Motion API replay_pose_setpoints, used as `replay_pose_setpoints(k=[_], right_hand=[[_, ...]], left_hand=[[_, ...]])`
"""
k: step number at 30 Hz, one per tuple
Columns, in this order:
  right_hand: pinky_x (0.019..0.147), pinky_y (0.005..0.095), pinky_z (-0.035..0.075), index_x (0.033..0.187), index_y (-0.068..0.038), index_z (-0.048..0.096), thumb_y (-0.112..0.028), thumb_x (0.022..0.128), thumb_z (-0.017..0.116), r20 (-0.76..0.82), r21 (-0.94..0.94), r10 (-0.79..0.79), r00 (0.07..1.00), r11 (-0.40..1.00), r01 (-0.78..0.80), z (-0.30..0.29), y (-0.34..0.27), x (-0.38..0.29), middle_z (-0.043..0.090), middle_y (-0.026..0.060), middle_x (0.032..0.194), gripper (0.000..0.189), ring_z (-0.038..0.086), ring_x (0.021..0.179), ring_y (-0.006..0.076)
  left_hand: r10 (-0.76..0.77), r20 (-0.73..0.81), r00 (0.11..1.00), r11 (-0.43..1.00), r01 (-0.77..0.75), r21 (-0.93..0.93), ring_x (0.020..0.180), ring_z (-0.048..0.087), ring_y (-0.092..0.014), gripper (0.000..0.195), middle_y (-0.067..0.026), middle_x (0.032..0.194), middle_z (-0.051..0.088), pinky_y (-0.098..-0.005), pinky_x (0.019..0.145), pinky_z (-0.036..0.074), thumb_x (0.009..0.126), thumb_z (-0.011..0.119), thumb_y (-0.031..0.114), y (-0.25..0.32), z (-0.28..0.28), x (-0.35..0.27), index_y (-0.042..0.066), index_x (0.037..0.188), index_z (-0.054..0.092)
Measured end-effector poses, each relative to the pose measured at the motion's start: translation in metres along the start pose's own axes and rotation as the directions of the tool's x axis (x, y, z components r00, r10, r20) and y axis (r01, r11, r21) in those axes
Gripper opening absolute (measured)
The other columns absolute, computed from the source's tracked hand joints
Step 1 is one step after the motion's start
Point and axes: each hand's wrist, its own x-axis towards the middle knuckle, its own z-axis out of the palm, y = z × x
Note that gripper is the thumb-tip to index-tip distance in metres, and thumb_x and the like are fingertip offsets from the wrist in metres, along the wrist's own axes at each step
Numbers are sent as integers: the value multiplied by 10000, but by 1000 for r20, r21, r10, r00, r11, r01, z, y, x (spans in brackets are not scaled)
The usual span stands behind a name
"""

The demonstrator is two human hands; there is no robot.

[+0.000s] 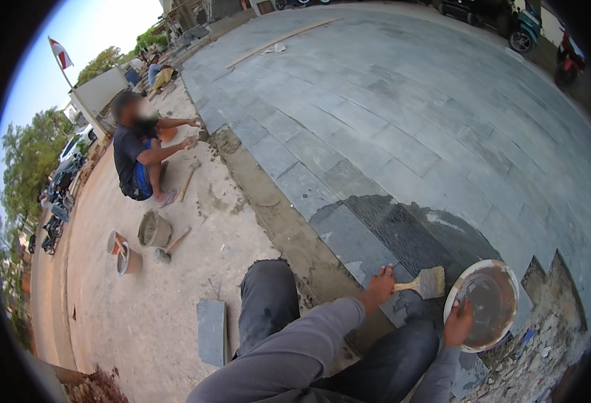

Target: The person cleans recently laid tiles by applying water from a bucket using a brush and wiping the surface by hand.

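Note:
My left hand [381,287] is closed around the wooden handle of a wide paintbrush [431,283], its pale bristles pointing right, just above dark, wet stone pavers [411,237]. My right hand [459,325] grips the near-left rim of a round plastic basin [508,297] holding murky grey liquid. The basin is beside the brush, over the paving's edge; whether it rests on the ground cannot be told. Dry grey pavers [325,95] extend beyond the wet patch. A strip of wet mortar [280,211] runs along their left edge, beside a thin string.
A loose paver [211,330] lies beside my left knee. Left stand mortar buckets [156,229], with a mallet [163,255] nearby. A co-worker [136,151] squats at the mortar strip; another person [159,75] sits farther back. Broken rubble [542,352] lies right; a wooden plank [285,41] crosses the far paving.

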Motion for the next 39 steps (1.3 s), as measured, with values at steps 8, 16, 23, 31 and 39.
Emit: replay_pose_setpoints(k=[8,16,23,31,39], right_hand=[[933,428,439,1164,88,588,-260,886,595,-1,-52,159,987,986,-158,0,-31,-2,599,283,1150,445,571,1091,409],[916,436,450,1125,74,621,-287,867,620,-68,-64,188,980,979,-192,1,-26,3,628,273,1094,444,593,1052,411],[849,423,477,1119,77,624,-281,868,635,-62,-40,223,973,973,-226,1,-25,4,653,267,1011,437,635,950,382],[761,341,496,1093,119,600,-322,907,624,-134,147,252,958,961,-232,18,28,16,676,196,928,479,649,857,230],[683,344,497,966,77,659,-297,873,660,-228,-73,315,921,938,-339,17,12,12,689,167,814,386,646,715,204]], left_hand=[[53,-17,998,998,-53,-39,1277,453,-357,450,-207,1413,380,-457,885,495,806,714,257,-25,12,4,59,1170,537],[77,-80,994,955,-97,-281,938,615,-355,319,-140,937,636,-464,736,473,808,697,280,-31,-91,-7,67,990,543],[44,-268,962,780,-201,-593,757,636,-308,210,-139,773,624,-410,649,468,809,668,196,-56,-125,-31,45,889,546],[-45,-307,951,476,-250,-843,699,641,-228,169,-114,767,648,-352,632,481,814,643,153,-87,-117,7,31,901,566],[-65,-431,900,264,-401,-877,743,640,-196,177,-96,844,635,-331,671,503,807,658,108,-108,-146,15,22,938,575]])
